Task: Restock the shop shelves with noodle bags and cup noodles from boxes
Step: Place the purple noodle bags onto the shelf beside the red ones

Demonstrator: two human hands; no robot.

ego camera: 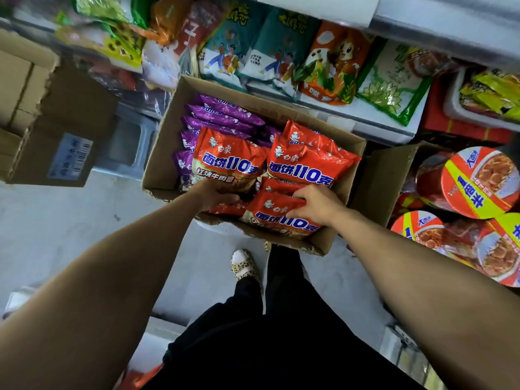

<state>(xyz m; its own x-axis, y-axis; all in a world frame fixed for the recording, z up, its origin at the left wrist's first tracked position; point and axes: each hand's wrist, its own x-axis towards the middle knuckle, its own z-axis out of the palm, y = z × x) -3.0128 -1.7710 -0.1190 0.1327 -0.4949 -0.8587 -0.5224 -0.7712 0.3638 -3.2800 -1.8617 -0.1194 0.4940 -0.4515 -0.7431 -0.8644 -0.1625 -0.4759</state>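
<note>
Both of your hands are down in the open cardboard box (157, 164), straight ahead of you on the floor. Your left hand (218, 194) curls round the near edge of the left red noodle bag (230, 156). Your right hand (318, 204) pinches the far edge of the nearest red bag (278, 213). That bag lies flat with its long axis running left to right, and your right hand is the closer one to it. The shelf (365, 114) lies just beyond the box's far side, so the lift probably goes up and away from you. The red bags read 白象, 面饼110克 and 红烧牛肉面. Purple bags (222, 116) fill the far left of the box. Cup noodles (478, 181) sit in another box to the right, and I can't read their print with any certainty.
</note>
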